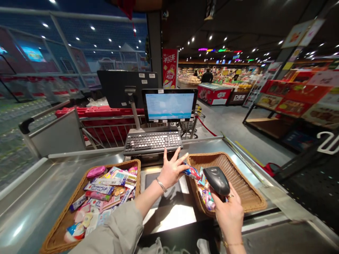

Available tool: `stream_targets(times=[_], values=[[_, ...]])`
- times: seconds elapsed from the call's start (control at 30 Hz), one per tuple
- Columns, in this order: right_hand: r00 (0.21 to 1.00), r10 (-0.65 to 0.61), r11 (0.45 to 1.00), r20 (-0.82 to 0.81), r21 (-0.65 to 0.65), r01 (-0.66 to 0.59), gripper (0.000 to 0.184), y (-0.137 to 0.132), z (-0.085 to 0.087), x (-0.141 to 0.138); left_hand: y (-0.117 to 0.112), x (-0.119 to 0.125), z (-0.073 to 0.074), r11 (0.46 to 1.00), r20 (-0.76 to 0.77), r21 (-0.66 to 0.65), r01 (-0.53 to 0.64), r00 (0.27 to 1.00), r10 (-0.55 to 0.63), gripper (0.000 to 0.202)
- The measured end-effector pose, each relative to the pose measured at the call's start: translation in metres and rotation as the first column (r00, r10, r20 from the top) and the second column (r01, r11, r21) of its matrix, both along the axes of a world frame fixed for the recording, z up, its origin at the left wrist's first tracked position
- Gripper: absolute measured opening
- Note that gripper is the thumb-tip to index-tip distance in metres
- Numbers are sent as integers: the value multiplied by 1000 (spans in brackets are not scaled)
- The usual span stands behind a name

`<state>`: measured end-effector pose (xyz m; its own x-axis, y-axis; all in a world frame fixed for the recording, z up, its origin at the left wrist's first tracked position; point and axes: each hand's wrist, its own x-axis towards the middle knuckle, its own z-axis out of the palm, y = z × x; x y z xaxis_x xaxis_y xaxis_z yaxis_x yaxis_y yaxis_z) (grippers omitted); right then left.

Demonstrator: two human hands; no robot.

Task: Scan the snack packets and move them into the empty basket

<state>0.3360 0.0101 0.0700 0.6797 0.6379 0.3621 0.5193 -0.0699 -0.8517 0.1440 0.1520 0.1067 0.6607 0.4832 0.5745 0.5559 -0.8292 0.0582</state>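
Your left hand [171, 171] pinches a small red-and-blue box [192, 173] at its right side, the other fingers spread and the thumb hidden. The box slants over the left edge of the right basket [247, 185]. Your right hand [230, 213] has its fingers wrapped around a black scanner [217, 179] above that basket. The left basket [138, 178] holds many small packages [106, 190]; on the far side sit a keyboard [153, 140] and a lit screen [171, 105].
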Motion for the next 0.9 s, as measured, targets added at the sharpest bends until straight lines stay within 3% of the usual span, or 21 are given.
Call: stream_targets(times=[0.2,0.33,0.53,0.73,0.9], values=[[994,-106,992,-20,-66,105,46,-13,5,17,5,20,-4,998,-1,-2,59,998,-59,25],[985,-174,978,-17,-122,171,54,-20,3,27,9,39,-8,996,-9,11,94,996,-94,23],[968,-250,951,-17,-191,242,52,-25,2,37,0,69,-2,998,-28,-48,27,999,-28,54],[961,-272,928,-41,-275,251,49,-21,9,34,-1,47,7,995,-67,-88,-51,997,45,55],[988,-153,972,-33,-187,144,46,-6,15,15,-7,12,3,983,-73,-111,-145,988,138,53]])
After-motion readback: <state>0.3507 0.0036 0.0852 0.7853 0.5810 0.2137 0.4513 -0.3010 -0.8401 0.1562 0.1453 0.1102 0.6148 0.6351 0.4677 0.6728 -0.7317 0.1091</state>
